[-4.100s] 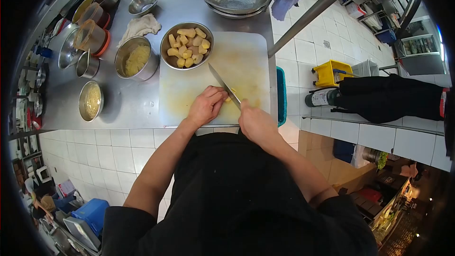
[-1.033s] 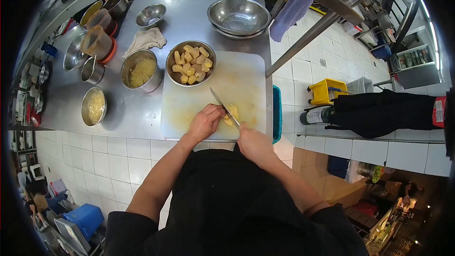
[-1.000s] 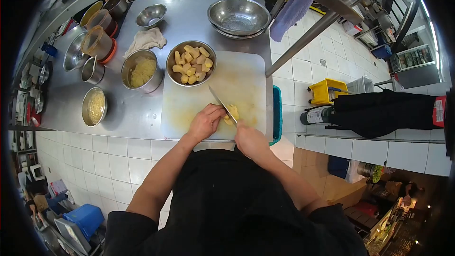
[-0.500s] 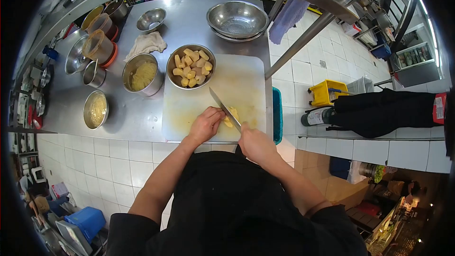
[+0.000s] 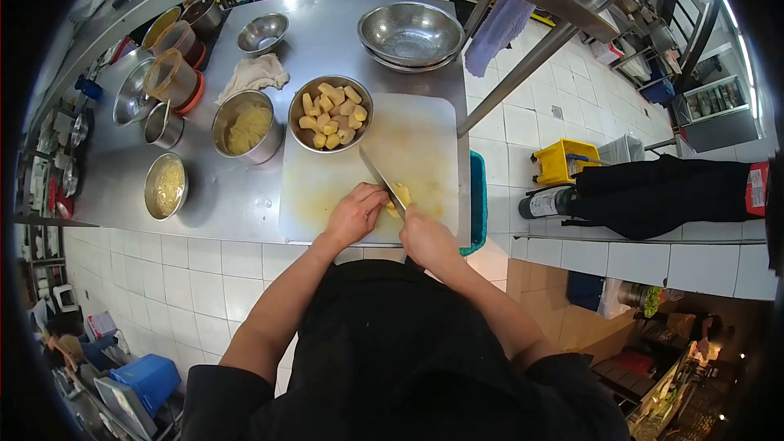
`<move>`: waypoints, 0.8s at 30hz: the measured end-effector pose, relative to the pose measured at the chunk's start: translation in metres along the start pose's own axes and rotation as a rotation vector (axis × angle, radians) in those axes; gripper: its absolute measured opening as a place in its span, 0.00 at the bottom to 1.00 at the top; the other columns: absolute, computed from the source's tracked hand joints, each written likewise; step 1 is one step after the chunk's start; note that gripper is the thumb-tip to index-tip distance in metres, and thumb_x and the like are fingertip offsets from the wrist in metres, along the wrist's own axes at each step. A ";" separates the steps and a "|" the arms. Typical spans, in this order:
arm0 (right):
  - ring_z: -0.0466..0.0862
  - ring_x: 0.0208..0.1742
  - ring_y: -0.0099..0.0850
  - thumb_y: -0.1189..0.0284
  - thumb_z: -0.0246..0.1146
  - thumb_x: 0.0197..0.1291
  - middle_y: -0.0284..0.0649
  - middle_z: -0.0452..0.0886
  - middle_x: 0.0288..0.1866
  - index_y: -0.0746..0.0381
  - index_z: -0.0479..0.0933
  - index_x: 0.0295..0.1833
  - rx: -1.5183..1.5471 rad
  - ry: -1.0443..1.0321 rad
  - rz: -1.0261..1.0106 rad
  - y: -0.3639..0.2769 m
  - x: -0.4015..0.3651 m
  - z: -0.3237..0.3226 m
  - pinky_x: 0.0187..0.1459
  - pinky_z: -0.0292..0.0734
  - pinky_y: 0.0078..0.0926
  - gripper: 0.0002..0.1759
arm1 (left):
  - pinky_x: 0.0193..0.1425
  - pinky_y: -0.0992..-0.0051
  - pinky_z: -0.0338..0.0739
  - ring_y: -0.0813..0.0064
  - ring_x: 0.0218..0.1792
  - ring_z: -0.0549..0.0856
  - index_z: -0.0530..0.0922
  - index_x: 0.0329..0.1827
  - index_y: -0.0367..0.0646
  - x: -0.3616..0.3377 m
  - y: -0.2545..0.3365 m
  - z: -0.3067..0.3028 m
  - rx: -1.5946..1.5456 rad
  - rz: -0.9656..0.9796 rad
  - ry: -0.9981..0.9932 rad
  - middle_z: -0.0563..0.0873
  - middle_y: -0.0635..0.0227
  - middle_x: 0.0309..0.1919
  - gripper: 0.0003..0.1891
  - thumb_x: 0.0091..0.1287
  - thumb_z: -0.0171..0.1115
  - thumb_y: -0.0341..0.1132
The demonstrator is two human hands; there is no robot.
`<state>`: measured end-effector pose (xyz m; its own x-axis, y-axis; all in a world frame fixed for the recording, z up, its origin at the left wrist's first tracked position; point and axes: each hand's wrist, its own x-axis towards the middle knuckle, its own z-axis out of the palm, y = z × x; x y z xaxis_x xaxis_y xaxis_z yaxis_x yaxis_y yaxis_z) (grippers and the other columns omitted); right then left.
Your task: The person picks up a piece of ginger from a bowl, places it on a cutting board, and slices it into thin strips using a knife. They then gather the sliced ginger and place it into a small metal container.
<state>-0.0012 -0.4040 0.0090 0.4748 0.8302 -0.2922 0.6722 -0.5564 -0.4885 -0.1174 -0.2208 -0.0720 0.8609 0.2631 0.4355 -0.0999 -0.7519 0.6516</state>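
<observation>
On the white cutting board, my right hand grips the handle of a large knife, whose blade points up and to the left. Pale yellow slices lie against the blade's right side. My left hand has its fingers curled at the blade's left side, pressing on a yellow piece mostly hidden under the fingertips. Just above the hands, at the board's upper left, a metal bowl holds several peeled yellow chunks.
Left of the board stand a pot of yellow food, a bowl of shreds in liquid and a crumpled cloth. Stacked metal bowls sit behind it. A teal bin is off the table's right edge.
My right hand has shifted slightly left with the knife handle, and the blade has tilted a little. My left hand stays nearly in place.
</observation>
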 end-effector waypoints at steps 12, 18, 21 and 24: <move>0.93 0.41 0.66 0.72 0.62 0.76 0.67 0.91 0.37 0.73 0.73 0.55 -0.029 -0.003 -0.004 0.003 0.011 0.005 0.46 0.88 0.65 0.14 | 0.59 0.59 0.91 0.56 0.57 0.92 0.88 0.55 0.40 -0.007 0.003 0.001 -0.005 -0.028 0.006 0.92 0.62 0.56 0.10 0.73 0.72 0.23; 0.94 0.41 0.64 0.76 0.58 0.75 0.63 0.92 0.37 0.72 0.75 0.58 -0.128 -0.126 0.037 -0.024 -0.048 -0.061 0.46 0.89 0.65 0.12 | 0.59 0.60 0.91 0.57 0.56 0.92 0.88 0.55 0.40 -0.003 0.007 -0.003 0.031 -0.027 -0.018 0.92 0.63 0.55 0.10 0.73 0.71 0.23; 0.94 0.40 0.63 0.76 0.58 0.76 0.62 0.92 0.36 0.71 0.76 0.58 -0.139 -0.160 0.029 -0.020 -0.057 -0.061 0.45 0.88 0.65 0.12 | 0.59 0.60 0.91 0.57 0.56 0.92 0.88 0.56 0.40 -0.003 0.006 -0.003 0.028 -0.028 -0.016 0.92 0.63 0.55 0.11 0.73 0.71 0.23; 0.94 0.40 0.63 0.76 0.58 0.76 0.63 0.92 0.36 0.71 0.76 0.58 -0.125 -0.043 -0.011 -0.003 -0.025 -0.012 0.45 0.88 0.66 0.11 | 0.59 0.60 0.91 0.57 0.56 0.92 0.89 0.56 0.40 -0.002 0.005 -0.004 0.036 -0.005 -0.023 0.92 0.63 0.55 0.11 0.73 0.72 0.23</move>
<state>-0.0081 -0.4230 0.0278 0.4440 0.8355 -0.3237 0.7439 -0.5452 -0.3866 -0.1216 -0.2224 -0.0666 0.8726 0.2529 0.4179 -0.0783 -0.7720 0.6307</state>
